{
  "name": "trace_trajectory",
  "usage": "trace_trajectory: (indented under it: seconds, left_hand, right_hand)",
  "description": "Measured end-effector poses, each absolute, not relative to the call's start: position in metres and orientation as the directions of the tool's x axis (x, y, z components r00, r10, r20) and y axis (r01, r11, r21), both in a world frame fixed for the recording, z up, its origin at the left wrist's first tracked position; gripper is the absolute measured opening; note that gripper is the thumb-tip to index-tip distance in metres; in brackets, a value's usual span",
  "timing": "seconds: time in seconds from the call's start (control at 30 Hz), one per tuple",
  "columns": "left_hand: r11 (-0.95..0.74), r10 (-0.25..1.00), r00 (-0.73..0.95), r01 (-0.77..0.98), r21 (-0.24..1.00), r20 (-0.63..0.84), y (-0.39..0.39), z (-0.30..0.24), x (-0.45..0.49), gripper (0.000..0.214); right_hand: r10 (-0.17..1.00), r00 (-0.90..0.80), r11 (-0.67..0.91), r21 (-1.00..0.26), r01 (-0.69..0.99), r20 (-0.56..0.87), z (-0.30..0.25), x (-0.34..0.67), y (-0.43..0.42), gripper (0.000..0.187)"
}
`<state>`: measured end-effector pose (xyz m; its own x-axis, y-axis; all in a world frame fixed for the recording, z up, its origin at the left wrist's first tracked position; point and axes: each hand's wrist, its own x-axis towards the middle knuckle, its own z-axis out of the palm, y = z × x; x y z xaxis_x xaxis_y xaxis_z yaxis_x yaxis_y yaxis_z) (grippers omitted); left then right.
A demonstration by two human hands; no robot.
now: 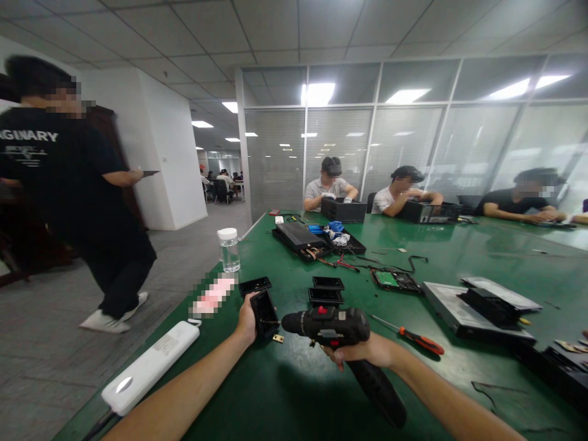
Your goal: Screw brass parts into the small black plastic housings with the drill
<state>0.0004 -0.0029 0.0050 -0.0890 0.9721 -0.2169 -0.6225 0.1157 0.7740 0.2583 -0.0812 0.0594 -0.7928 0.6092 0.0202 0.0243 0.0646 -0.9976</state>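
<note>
"Stretching beneath both hands is the glossy green tabletop point(316, 392). What's biggest on it nearby?"

"The long white plastic power strip point(154, 361), left of the left fingers and nearer the wearer. Next, the black pistol-shaped cordless drill point(328, 324), with the fingers of the right hand point(362, 352) wrapped around its grip."

"Which way does it lie?"

"Its body runs sideways, reaching left from those fingers, with the thin metal bit point(274, 322) aimed at the small black rectangular plastic box point(264, 303)."

"Who has the box?"

"The left hand point(247, 320), nearer to it, fingers clamped on its left edge. Its long axis stands tilted, crossing the drill's line."

"Touching?"

"I can't tell; the tip overlaps the box's open side. I see nothing between."

"Other things?"

"Two shallow black frames point(326, 297) beyond the right fingers, past the drill; the orange-and-black-handled screwdriver point(417, 339) to their right; a small brass-coloured plate point(278, 338) right of the left fingers."
</note>
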Motion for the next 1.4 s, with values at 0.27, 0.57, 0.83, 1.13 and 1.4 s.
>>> trace_trajectory:
  seconds: [0.27, 0.57, 0.83, 1.13, 1.4]
  left_hand:
    - [0.129, 0.969, -0.084, -0.635, 0.762, -0.234, -0.0031, 0.0062, 0.0006, 0.023]
    - [0.135, 0.970, -0.073, -0.635, 0.760, -0.233, -0.0031, 0.0045, 0.0003, 0.025]
    - [0.112, 0.973, -0.090, -0.624, 0.774, -0.213, -0.0024, 0.0042, 0.0004, 0.024]
    - [0.103, 0.977, -0.085, -0.617, 0.780, -0.196, -0.0023, 0.0032, 0.0006, 0.023]
    - [0.134, 0.969, -0.079, -0.629, 0.766, -0.235, -0.0017, 0.0043, 0.0005, 0.024]
  right_hand:
    - [0.633, -0.774, 0.079, -0.996, 0.036, 0.023, 0.0632, 0.2588, -0.0859, 0.023]
    - [0.619, -0.785, 0.075, -0.997, 0.024, 0.027, 0.0616, 0.2586, -0.0840, 0.026]
    - [0.625, -0.780, 0.066, -0.998, 0.018, 0.027, 0.0586, 0.2587, -0.0810, 0.027]
    - [0.632, -0.775, 0.066, -0.997, 0.031, 0.018, 0.0627, 0.2583, -0.0850, 0.025]
    - [0.627, -0.779, 0.086, -0.995, 0.044, 0.020, 0.0609, 0.2596, -0.0841, 0.022]
